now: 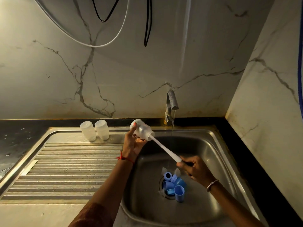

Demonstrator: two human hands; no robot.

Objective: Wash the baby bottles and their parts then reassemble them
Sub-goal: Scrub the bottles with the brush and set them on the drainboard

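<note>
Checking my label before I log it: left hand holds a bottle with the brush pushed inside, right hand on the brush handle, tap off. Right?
One error: the tap is running, with a thin stream falling into the sink in the head view. The rest stands: left hand holds the bottle, right hand grips the brush handle.

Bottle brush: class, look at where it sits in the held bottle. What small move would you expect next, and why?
Probably a push and twist of the brush deeper into the bottle. The left hand holds the bottle tilted, mouth toward the basin; the right hand grips the handle's end, with the brush head already inside. The tap runs alongside, not onto it.
</note>
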